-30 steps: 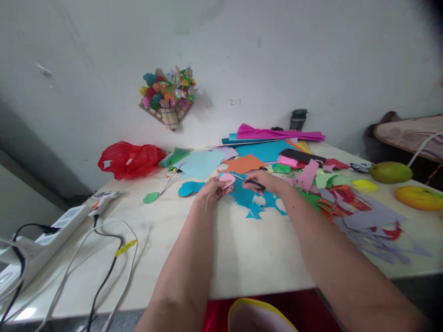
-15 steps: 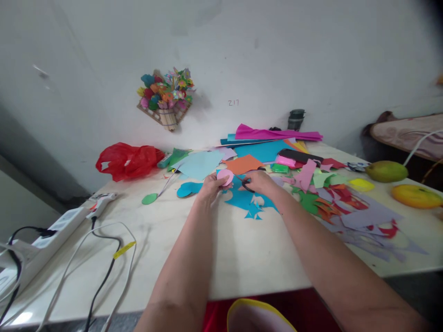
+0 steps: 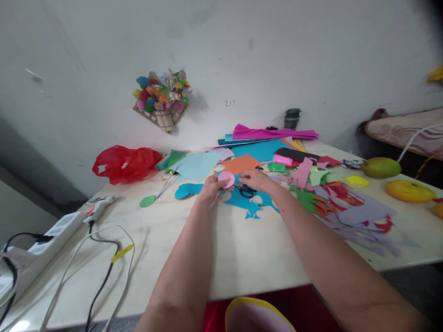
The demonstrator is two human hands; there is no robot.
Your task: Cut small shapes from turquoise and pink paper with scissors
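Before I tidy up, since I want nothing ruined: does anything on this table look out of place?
Yes, mildly: the green fruit and the yellow fruit on the right of the table look odd: food beside loose paper scraps. The scraps overlap untidily, but I see nothing spilled.

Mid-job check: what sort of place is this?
Probably a craft corner, in a home or small workshop; I can't tell which. Coloured scraps litter the pale table, scissors lie by the right hand, and handmade-looking flowers hang on the wall.
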